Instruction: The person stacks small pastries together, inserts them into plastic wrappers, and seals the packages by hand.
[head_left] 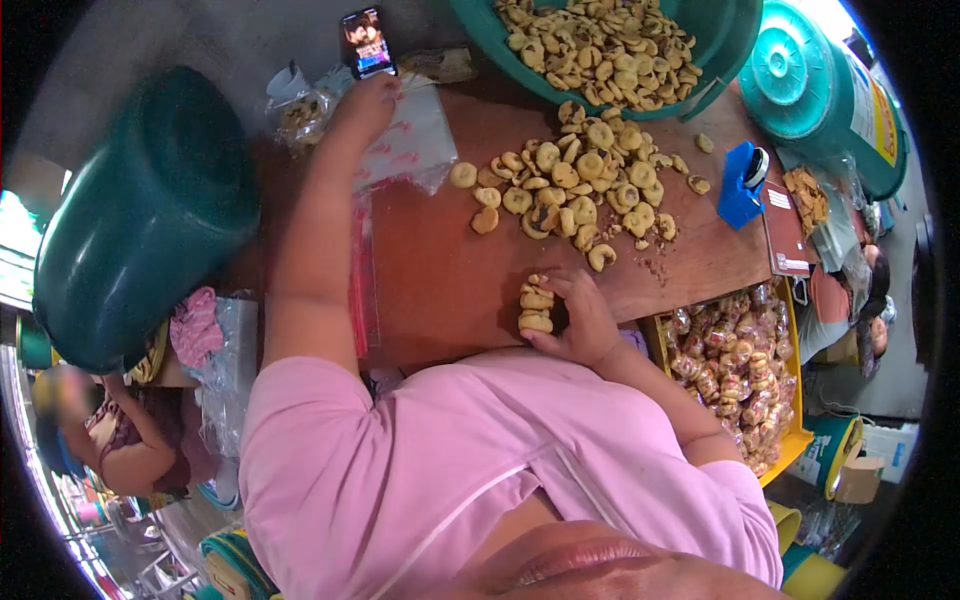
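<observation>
Done, by my judgement: wrapped cookies (735, 375) in the yellow crate (799, 437). Left: loose heap (590, 182) on the table (430, 270), more in the green basin (727, 50). My right hand (588, 322) pinched one cookie stack (536, 306) at the near edge; my left hand (371, 106) was at the phone (366, 42), grip untellable.

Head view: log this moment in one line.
left hand: at lit phone | right hand: gripping cookie row | loose cookies: piled on table | yellow crate: holds wrapped packs

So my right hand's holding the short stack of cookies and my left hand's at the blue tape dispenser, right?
Not quite. The head view shows your left hand at the phone; your right hand is holding the short stack of cookies.
</observation>
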